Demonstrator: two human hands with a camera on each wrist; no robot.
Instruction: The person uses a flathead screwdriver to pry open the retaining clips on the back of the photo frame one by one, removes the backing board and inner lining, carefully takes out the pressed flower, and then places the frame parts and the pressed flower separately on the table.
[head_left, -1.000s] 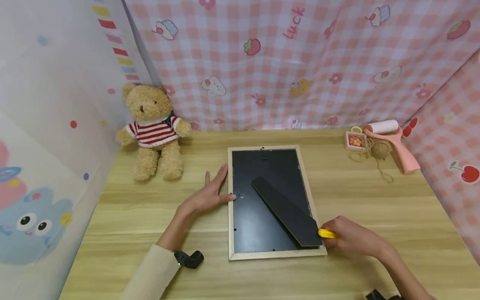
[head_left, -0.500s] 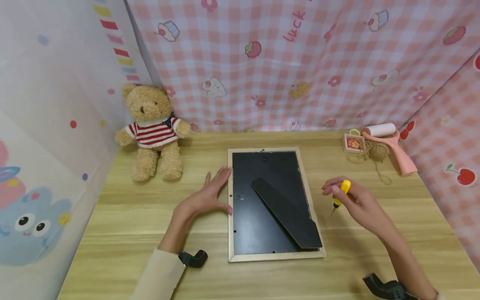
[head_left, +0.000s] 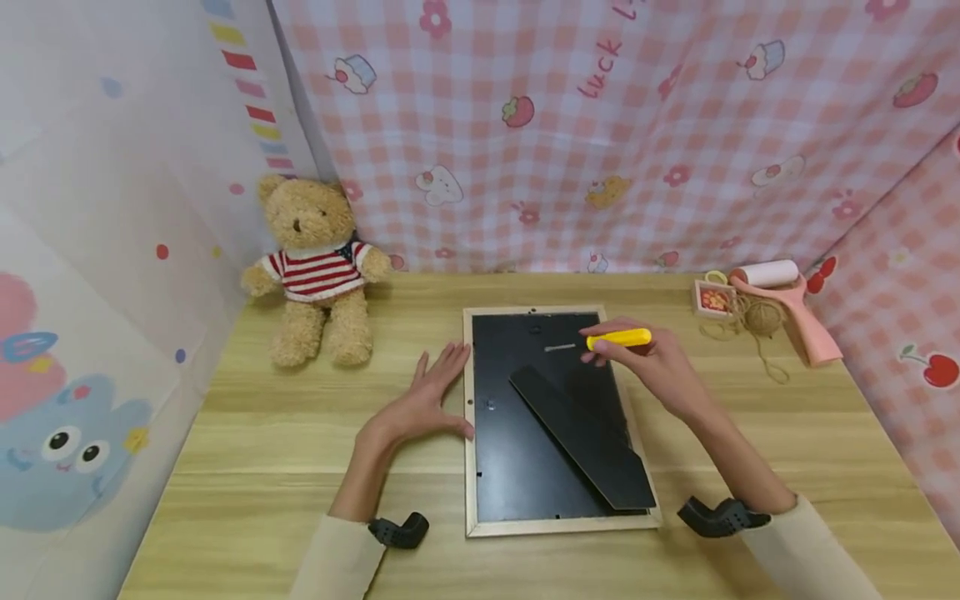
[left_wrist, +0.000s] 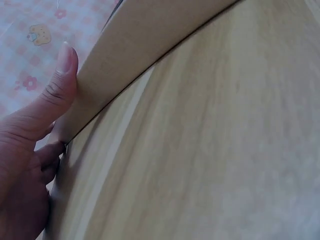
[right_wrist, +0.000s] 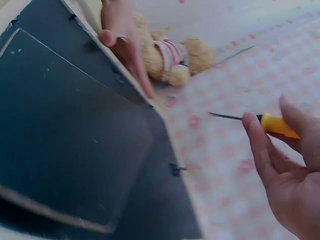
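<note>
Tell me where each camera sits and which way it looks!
Head: worn up high, looking down at the table, picture frame and teddy bear; both hands and sleeves show.
Left wrist: low by the left hand, looking along the frame's wooden edge; thumb and fingers show.
Right wrist: by the right hand, looking at the frame's black back; fingers hold the yellow screwdriver.
Head and right wrist views both show the bear, screwdriver and left hand.

A yellow-handled screwdriver (right_wrist: 272, 124) is pinched by the fingers of the right hand (right_wrist: 287, 180), its thin tip pointing away from the grip. Beyond the tip, the frame's black backing (right_wrist: 70, 145) is seen, its edge touched by the left hand (right_wrist: 122, 37).
</note>
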